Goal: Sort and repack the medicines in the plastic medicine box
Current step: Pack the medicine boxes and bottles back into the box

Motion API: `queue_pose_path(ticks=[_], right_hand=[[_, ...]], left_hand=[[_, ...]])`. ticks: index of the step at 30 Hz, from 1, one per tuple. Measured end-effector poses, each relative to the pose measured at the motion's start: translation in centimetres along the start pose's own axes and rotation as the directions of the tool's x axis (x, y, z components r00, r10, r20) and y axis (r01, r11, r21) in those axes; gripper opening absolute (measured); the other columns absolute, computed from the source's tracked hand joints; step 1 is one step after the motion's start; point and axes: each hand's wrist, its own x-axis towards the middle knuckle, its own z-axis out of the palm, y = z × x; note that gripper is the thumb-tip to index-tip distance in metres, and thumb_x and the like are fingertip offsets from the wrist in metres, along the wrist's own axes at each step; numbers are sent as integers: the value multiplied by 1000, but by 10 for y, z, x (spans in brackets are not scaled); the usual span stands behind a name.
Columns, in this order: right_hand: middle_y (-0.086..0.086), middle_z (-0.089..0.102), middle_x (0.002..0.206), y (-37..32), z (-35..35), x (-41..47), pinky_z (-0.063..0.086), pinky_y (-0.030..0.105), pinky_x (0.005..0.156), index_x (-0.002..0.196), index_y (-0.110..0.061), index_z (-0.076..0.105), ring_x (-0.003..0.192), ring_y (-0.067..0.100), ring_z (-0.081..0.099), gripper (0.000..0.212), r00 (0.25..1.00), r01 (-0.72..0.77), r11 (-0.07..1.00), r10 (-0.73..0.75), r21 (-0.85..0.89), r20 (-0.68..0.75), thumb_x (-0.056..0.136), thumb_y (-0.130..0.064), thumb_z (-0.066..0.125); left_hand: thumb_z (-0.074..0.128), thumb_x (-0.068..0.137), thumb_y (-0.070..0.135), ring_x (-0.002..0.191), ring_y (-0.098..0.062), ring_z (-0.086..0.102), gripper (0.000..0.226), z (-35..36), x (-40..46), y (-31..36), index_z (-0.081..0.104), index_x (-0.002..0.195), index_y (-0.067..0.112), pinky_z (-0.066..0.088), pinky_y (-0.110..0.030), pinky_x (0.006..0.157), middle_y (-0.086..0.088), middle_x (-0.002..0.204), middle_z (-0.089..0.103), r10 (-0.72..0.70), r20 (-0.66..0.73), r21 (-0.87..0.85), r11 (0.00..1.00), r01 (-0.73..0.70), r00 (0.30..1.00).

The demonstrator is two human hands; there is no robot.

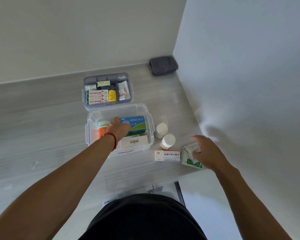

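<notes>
Head cam is all we've got, looking down at the floor by a wall corner. We're mid-repack: the clear box (150, 126) sits in front of us with a blue carton (135, 123), a white carton (134, 142) and an orange bottle (103, 129) already in it. Our left hand (119, 128) is down inside, over the spot between bottle and blue carton, but we can't tell if it's gripping anything since the fingers are hidden. Just behind the box is the tray (130, 87), with red-and-white cartons (97, 97), a yellow bottle (112, 95) and small white bits in its compartments. Still waiting to the right of the box: two white bottles (161, 130) (168, 141), a flat white carton (167, 155) and some sachets (190, 156). Our right hand (206, 153) is over the sachets, fingers loose and spread, touching or nearly so, not clamped on anything. To do this bit well, we'd say gather the sachets as one stack rather than one by one, and let the left hand nudge the cartons snug against a wall so there's a clear slot. Bottles probably go in upright beside the orange one, flat stuff last. A dark cloth (163, 65) lies in the corner, out of play.
</notes>
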Motion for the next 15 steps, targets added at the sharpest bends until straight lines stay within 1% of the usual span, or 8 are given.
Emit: queue_pose_path(ticks=[3,5,7,8,10,11,13,15], right_hand=[[-2,17,171,8,7,-3,31,47,119,161,-29,23,157,22,16,91,985,6,983,26,-185,170,84,-27,71],[-3,1,173,10,14,-4,25,50,122,163,-32,11,160,24,0,105,971,43,966,20,-255,238,82,-34,78],[-3,-6,173,13,22,-3,22,52,123,163,-34,5,159,27,-6,112,967,61,956,15,-285,256,80,-40,80],[-4,-7,173,15,28,-3,22,53,123,163,-36,4,159,28,-7,113,968,59,954,17,-294,250,79,-43,80],[-4,-2,172,18,38,-2,25,54,122,162,-38,8,159,30,-5,110,976,36,962,25,-271,218,78,-47,79],[-3,5,171,19,42,-2,28,53,120,161,-39,12,158,30,1,106,981,26,969,21,-245,190,78,-47,78],[-4,23,163,22,47,-3,40,48,110,157,-40,25,150,27,18,97,993,23,978,1,-208,116,76,-46,77],[-6,37,150,25,48,-4,48,43,98,152,-39,35,138,24,30,86,998,32,980,-20,-195,58,76,-42,75]], left_hand=[[56,87,18,101,-30,59,49,0,-4,5,46,133,9,48,-34,74,-10,119,57,-7,-2,32,999,7,1000],[55,90,16,102,-28,57,49,-1,-11,8,46,138,9,45,-30,71,-9,122,57,12,-14,43,999,-12,1000],[55,91,14,114,-28,56,53,-3,-23,10,45,143,14,43,-27,78,-8,132,55,99,-68,75,993,-93,993],[55,90,13,120,-27,54,52,-3,-29,10,48,142,17,42,-27,83,-8,136,55,167,-105,86,984,-159,980],[56,89,8,122,-24,54,46,-2,-44,12,56,134,18,41,-25,86,-7,133,58,303,-168,94,952,-291,938],[57,89,6,120,-22,56,43,0,-51,12,58,130,17,41,-23,85,-7,128,61,353,-190,103,935,-339,916],[59,88,2,115,-19,58,39,5,-60,14,61,124,16,41,-20,82,-5,121,64,417,-228,128,908,-398,880],[60,86,0,112,-17,60,39,10,-67,12,61,122,16,42,-19,83,-1,119,65,445,-250,156,895,-418,860]])
